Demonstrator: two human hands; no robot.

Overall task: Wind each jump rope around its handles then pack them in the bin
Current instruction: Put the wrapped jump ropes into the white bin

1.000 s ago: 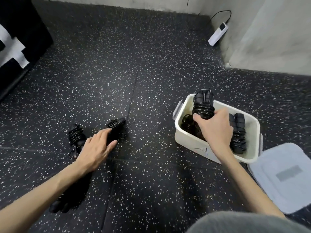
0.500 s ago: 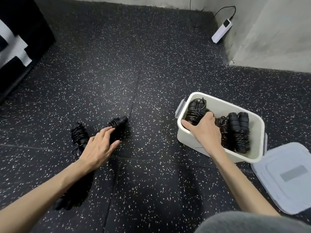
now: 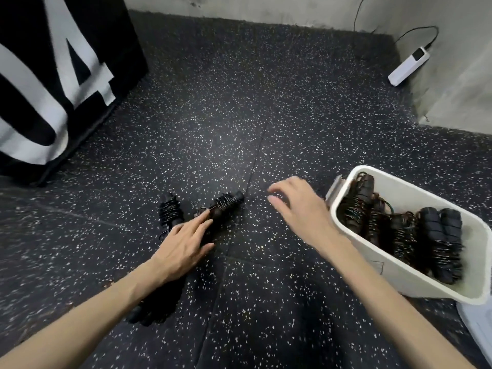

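Note:
Two wound black jump ropes lie on the speckled floor: one (image 3: 227, 204) under the fingertips of my left hand (image 3: 183, 242), another (image 3: 170, 213) just left of it. A third black bundle (image 3: 153, 308) shows beneath my left forearm. The white bin (image 3: 415, 278) at the right holds several wound ropes (image 3: 436, 241). My right hand (image 3: 298, 209) hovers empty between the bin and the floor ropes, fingers apart and curled.
A black panel with white numerals (image 3: 53, 83) leans at the far left. A white power strip (image 3: 408, 66) with its cable lies by the wall at the back right. The bin's grey lid (image 3: 479, 323) lies at the right edge.
My right hand let go of the rope in the bin and moved left, out of the bin. My left hand stayed on the floor rope. The view shifted left.

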